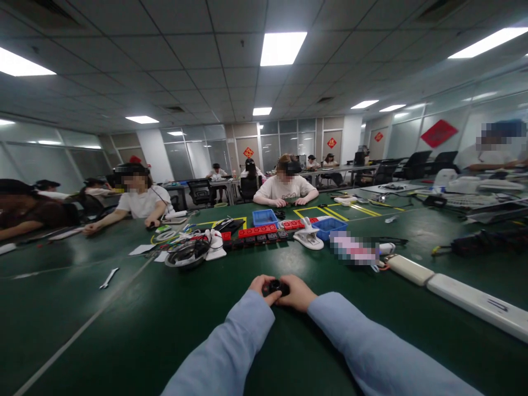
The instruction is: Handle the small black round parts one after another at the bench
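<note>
Both my hands are closed around a small black round object (277, 286) with a ring-like top, low over the green tabletop. My left hand (262, 286) grips its left side, the thumb across the front. On the other side, my right hand (297, 292) wraps round it with the fingers curled. Much of the object is hidden by my fingers, so its exact kind cannot be told. Light blue sleeves cover both forearms.
A wrench (109, 278) lies at left on the green table (136, 341). Ahead are red and black socket strips (264, 237), coiled cables (187, 252), a white clip stand (309, 235) and blue trays (265, 217). Long white casings (474, 302) lie at right. A person (285, 187) sits opposite.
</note>
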Available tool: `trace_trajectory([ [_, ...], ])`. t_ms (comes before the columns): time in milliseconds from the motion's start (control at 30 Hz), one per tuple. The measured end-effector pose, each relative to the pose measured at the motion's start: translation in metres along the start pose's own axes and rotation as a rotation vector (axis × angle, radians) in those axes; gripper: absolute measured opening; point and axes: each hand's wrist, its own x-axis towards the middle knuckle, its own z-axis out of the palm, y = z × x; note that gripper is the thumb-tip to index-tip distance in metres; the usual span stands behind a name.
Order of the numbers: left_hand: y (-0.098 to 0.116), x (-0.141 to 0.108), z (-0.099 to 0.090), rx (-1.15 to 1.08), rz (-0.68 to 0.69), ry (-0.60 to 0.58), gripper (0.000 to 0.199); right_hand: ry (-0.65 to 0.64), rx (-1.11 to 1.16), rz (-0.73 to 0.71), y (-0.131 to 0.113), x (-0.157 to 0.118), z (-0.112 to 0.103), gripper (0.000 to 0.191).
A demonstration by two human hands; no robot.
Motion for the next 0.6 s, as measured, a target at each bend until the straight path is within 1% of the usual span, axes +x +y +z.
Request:
trace_trajectory([
  [100, 0.002, 0.0, 0.006, 0.043, -0.031, 0.082, 0.031, 0.122, -0.215, 0.064, -0.011, -0.001, 0.007, 0.02],
  [167, 0.004, -0.001, 0.007, 0.055, -0.049, 0.103, 0.031, 0.149, -0.284, 0.083, -0.017, -0.003, 0.01, 0.018],
  [233, 0.006, -0.001, 0.005, 0.043, -0.048, 0.093, 0.031, 0.136, -0.263, 0.065, -0.02, -0.005, 0.009, 0.021],
  [333, 0.009, -0.003, -0.001, -0.013, -0.021, 0.025, 0.03, 0.084, -0.102, -0.061, -0.019, -0.008, 0.002, 0.034],
  [433, 0.01, -0.004, -0.009, -0.047, -0.008, -0.053, 0.03, -0.025, 0.09, -0.192, -0.012, -0.007, -0.007, 0.039],
  [500, 0.01, -0.003, -0.013, -0.048, -0.007, -0.096, 0.031, -0.123, 0.199, -0.226, -0.008, -0.004, -0.012, 0.037],
  [600, 0.008, 0.0, -0.018, -0.062, 0.0, -0.151, 0.031, -0.224, 0.301, -0.208, -0.003, 0.0, -0.016, 0.033],
])
